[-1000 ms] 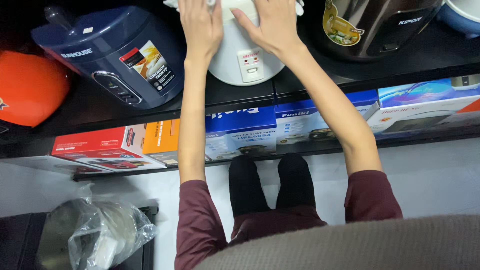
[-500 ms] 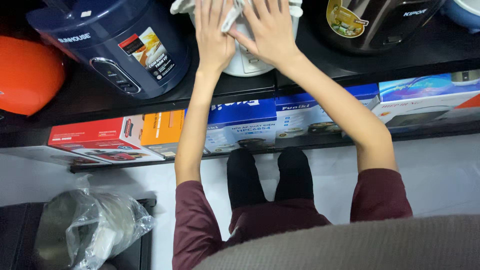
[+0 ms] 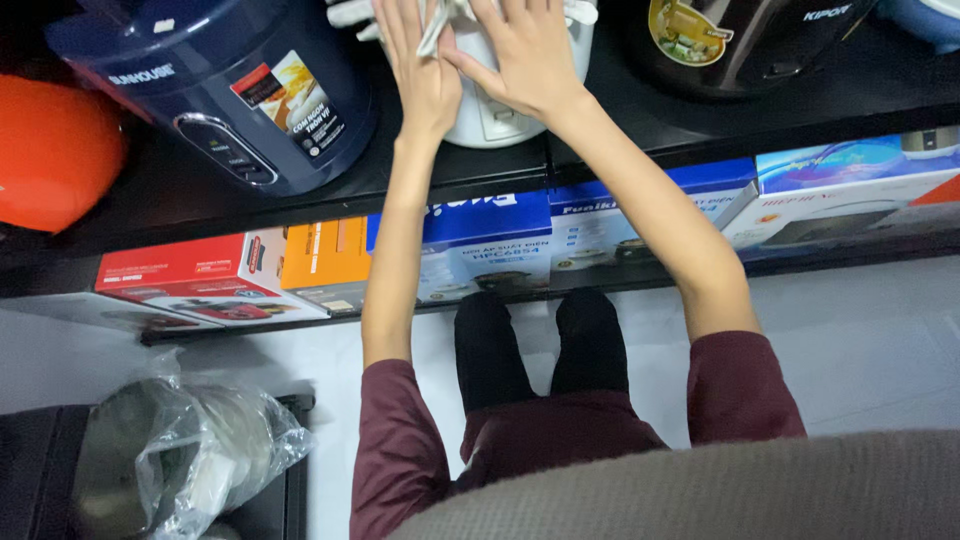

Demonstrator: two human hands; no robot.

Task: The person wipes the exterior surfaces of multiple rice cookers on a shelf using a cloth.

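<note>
- Surface: a black shelf (image 3: 500, 170) runs across the upper half of the view; a lower level beneath it holds a row of boxes, namely a red box (image 3: 200, 280), an orange box (image 3: 325, 255) and 2 blue boxes (image 3: 480, 240).
- Room: a pale tiled floor (image 3: 860, 340) lies below the shelving. At 7 o'clock a metal pot wrapped in a clear plastic bag (image 3: 190, 450) stands on a dark stand.
- Neighbouring goods: a dark blue cooker (image 3: 230, 90) stands at 10 o'clock, an orange object (image 3: 55, 150) at 9 o'clock, and a dark, shiny cooker (image 3: 740, 40) at 1 o'clock.
- Central thing: a white rice cooker (image 3: 490, 110) stands on the black shelf at 12 o'clock, between the dark blue cooker and the dark, shiny cooker.
- Left hand (image 3: 420, 70): flat, fingers together, pressing a white cloth (image 3: 435, 30) against the white rice cooker's left side.
- Right hand (image 3: 525, 55): open, fingers spread apart, laid flat on the cooker's front, thumb touching the left hand.
- Body: both maroon sleeves (image 3: 745, 390) are pushed up; 2 dark-socked feet (image 3: 540, 340) stand just before the lower level.
- Change: 0.5 s ago the cloth sat between the 2 hands at the top edge; 1 s ago the hands lay farther apart on the cooker.
</note>
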